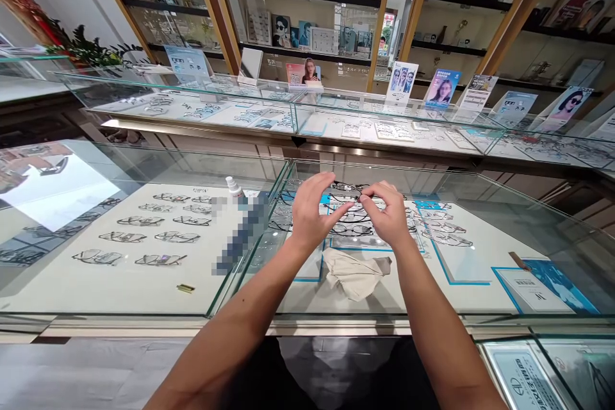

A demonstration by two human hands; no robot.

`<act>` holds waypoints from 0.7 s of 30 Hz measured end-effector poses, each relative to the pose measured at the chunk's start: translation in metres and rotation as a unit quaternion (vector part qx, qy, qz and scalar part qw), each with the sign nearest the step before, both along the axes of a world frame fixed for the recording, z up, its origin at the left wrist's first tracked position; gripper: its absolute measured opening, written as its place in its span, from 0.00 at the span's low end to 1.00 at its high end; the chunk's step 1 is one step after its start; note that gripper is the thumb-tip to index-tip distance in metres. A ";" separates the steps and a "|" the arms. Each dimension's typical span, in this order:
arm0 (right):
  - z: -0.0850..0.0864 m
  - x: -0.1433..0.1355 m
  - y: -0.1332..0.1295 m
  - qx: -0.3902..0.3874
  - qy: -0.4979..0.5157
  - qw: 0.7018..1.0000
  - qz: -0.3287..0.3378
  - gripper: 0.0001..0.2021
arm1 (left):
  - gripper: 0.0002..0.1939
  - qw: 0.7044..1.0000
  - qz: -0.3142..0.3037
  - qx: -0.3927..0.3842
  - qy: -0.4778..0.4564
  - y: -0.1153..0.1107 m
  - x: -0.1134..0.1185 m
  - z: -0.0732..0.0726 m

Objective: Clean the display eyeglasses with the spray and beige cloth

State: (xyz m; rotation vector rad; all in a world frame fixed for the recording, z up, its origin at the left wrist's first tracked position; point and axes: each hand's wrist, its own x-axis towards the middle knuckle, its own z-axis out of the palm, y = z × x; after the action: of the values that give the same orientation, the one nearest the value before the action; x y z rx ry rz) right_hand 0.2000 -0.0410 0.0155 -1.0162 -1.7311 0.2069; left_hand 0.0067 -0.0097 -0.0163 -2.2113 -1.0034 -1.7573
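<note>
Over the glass counter, my two hands hold a pair of dark-framed eyeglasses [346,188] between them. My left hand [310,210] has its fingers curved at the left end of the frame, and its thumb stretches toward my right fingertips. With thumb and forefinger pinched, my right hand [388,213] grips the frame's near right part. Part of the eyeglasses is hidden by the fingers and blends with the frames below. A crumpled beige cloth [353,274] lies on the glass between my forearms. Rows of glasses frames [353,229] show beneath the glass.
Left of my hands stands a white spray bottle [234,188]. A small gold-coloured clip-like item [185,288] shows farther left. Blue-and-white cards [533,289] are at right. Across the aisle is another glass showcase [293,116] with upright advertising cards [442,88] on it.
</note>
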 end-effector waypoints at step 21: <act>0.105 -0.014 -0.018 0.166 0.111 0.973 -0.115 0.26 | 0.30 0.971 -0.007 0.000 -0.237 -0.018 0.011 0.127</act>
State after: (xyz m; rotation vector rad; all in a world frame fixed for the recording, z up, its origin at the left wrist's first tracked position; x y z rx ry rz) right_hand 0.1863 -0.0595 0.1202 -0.8987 -1.3757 -0.1120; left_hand 0.0173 -0.0276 0.1107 -1.8337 -1.0653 -2.3540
